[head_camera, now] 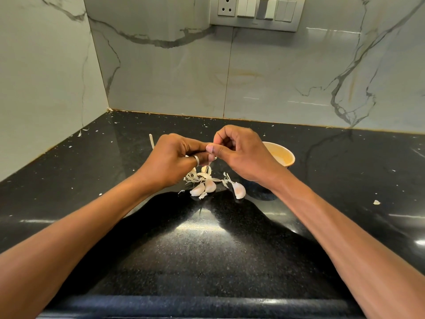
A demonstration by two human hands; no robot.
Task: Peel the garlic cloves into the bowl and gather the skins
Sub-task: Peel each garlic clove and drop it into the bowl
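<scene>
The left hand (pixel 174 157) and the right hand (pixel 241 155) both pinch one garlic clove (pixel 211 157) between them, above the pile of skins (pixel 197 176). The fingers hide its long axis. The bowl (pixel 282 155) stands just right of the right hand, the nearer one, its mouth open upward.

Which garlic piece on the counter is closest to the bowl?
The lone clove on the right, just by the bowl; the other two cloves lie side by side further left.

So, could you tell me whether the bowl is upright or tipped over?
Upright: the bowl stands rim up behind the right hand.
</scene>
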